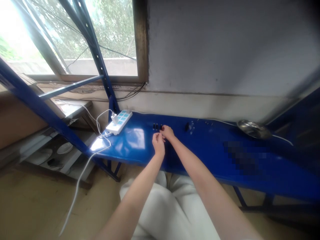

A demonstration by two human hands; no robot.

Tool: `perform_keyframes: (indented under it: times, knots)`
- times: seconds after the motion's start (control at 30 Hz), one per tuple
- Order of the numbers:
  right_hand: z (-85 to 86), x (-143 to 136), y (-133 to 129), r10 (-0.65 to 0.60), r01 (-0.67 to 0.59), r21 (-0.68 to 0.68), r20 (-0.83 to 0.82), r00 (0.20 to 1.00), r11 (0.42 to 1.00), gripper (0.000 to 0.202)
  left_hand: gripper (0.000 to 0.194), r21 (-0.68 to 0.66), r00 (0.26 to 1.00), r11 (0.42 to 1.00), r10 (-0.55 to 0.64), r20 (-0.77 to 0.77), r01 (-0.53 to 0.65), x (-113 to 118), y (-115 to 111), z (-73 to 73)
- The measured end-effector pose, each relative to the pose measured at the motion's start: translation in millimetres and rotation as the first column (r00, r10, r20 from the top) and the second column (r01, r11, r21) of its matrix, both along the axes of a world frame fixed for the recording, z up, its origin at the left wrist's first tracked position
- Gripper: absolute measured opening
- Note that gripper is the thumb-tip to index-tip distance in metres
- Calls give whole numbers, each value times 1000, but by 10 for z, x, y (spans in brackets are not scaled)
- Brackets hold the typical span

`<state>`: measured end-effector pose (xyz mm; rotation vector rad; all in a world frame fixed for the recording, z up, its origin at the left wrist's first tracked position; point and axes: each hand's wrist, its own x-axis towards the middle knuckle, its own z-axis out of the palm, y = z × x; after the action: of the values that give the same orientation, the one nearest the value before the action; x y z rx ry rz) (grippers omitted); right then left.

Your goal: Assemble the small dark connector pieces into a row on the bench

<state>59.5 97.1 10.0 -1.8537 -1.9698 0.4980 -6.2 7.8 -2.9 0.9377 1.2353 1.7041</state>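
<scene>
My left hand (158,145) and right hand (168,132) curled by black pieces (156,126), near worktop's (205,143) back edge; grip unclear. Fine fingerwork, needs steadiness.

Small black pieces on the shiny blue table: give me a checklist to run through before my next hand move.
1. Black pieces standing in a row: ok.
2. Left hand's grip on a piece: cannot tell, too small.
3. Right hand's grip: cannot tell, fingers hide it.
4. Small clear pieces apart from the row: ok.
5. White rectangular power strip away from both hands: ok.
6. White cable not dangling off the table: not ok.
</scene>
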Motion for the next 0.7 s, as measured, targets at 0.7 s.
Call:
perform_keyframes:
  times: [0.7]
  knots:
    - [104, 1364, -801, -263, 274, 45, -168, 950, 961, 21, 15, 21, 991, 998, -59, -118, 62, -9, -84, 57]
